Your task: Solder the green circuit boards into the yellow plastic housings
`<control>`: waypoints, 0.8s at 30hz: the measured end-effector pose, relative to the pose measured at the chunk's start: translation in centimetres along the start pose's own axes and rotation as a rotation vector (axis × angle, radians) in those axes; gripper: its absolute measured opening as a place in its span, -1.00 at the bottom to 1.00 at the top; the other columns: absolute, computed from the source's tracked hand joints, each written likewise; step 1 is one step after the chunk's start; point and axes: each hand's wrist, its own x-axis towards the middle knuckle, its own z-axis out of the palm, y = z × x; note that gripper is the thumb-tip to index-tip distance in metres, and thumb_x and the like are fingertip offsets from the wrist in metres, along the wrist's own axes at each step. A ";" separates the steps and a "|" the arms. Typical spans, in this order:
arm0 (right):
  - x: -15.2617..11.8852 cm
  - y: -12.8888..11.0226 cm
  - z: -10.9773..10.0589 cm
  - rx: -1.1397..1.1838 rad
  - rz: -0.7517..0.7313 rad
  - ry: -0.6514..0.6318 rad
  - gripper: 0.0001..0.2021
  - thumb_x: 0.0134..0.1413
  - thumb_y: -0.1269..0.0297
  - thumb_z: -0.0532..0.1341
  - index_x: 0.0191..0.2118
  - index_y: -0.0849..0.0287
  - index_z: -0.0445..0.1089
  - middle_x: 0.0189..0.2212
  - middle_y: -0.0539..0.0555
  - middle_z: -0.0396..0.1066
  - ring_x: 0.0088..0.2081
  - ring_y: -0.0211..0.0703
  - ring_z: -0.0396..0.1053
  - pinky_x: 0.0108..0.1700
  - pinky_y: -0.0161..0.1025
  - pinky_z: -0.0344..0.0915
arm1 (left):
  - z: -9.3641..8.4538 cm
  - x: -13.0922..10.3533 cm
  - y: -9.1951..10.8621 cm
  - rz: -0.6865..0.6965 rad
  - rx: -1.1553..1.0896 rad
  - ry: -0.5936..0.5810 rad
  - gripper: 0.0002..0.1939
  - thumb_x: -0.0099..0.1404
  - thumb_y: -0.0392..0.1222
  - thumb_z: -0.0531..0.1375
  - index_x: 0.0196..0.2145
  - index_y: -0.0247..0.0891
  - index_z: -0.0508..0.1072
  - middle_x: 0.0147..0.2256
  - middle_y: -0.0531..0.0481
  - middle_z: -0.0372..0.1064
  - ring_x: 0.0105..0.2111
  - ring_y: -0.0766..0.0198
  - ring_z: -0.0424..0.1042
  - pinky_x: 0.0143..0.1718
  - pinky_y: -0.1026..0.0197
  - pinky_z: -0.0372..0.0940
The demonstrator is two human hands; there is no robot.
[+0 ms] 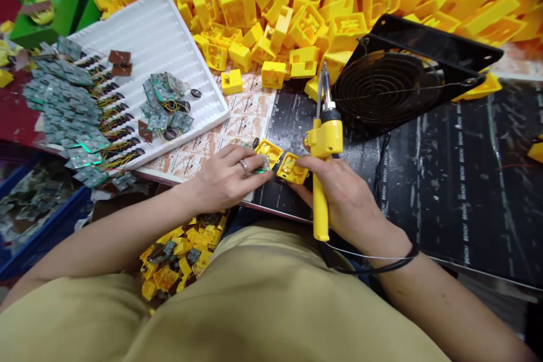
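At the bench's front edge, my left hand (231,175) is closed on a small green circuit board (263,166), beside an open yellow housing half (270,150). A dark round part with wires lies just behind its fingers. My right hand (339,192) is wrapped round a yellow soldering gun (321,198), whose metal tip points away from me. The thumb and fingers of that same hand also touch a second yellow housing half (292,168), open side up. The two halves lie close together.
A white ribbed tray (169,28) bears wired circuit boards (68,107) at left. Yellow housings (305,22) are heaped at the back. A black fan (382,85) stands behind the gun. Green bins, a blue crate (55,237) and yellow parts (182,254) below the bench also show.
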 end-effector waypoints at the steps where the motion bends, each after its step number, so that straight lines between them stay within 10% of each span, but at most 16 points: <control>1: -0.2 0.2 -0.1 0.012 -0.004 -0.004 -0.67 0.27 0.36 0.19 0.10 0.25 0.18 -0.22 0.16 0.39 -0.25 -0.06 0.37 -0.09 -0.08 0.42 | -0.3 -0.5 0.1 -0.070 -0.068 -0.001 -0.85 0.38 -0.23 0.14 -0.14 -0.19 0.49 -0.18 0.01 0.54 -0.17 0.25 0.46 -0.15 0.17 0.38; 10: -1.0 0.6 -2.8 0.040 -0.026 0.154 -0.63 0.12 0.41 0.37 0.02 0.17 0.31 -0.25 0.07 0.49 -0.26 -0.11 0.49 0.03 -0.05 0.40 | 0.5 2.3 -2.3 -0.650 -0.238 -0.251 -0.68 0.31 0.03 0.15 -0.29 -0.25 0.57 -0.20 -0.10 0.49 -0.13 0.05 0.41 -0.03 -0.08 0.23; 18: -2.8 -0.2 -6.5 0.078 -0.081 0.086 -0.80 0.23 0.28 0.29 -0.07 0.22 0.42 -0.58 -0.11 0.32 -0.58 -0.36 0.27 -0.28 -0.35 0.36 | 1.4 3.6 -1.5 -0.413 -0.508 -0.312 -0.81 0.35 -0.20 0.13 -0.33 -0.19 0.55 -0.24 0.03 0.56 -0.15 0.18 0.41 0.05 0.00 0.10; 24: -4.4 -1.7 -10.1 -0.016 0.169 -0.016 -0.39 0.30 -0.09 0.10 0.34 0.11 0.10 -0.26 0.11 0.46 -0.33 -0.08 0.44 -0.30 -0.18 0.37 | 1.8 4.0 -0.8 -0.356 -0.377 -0.404 -0.82 0.31 -0.21 0.15 -0.38 -0.18 0.55 -0.40 0.04 0.54 -0.23 0.17 0.39 0.12 -0.10 -0.03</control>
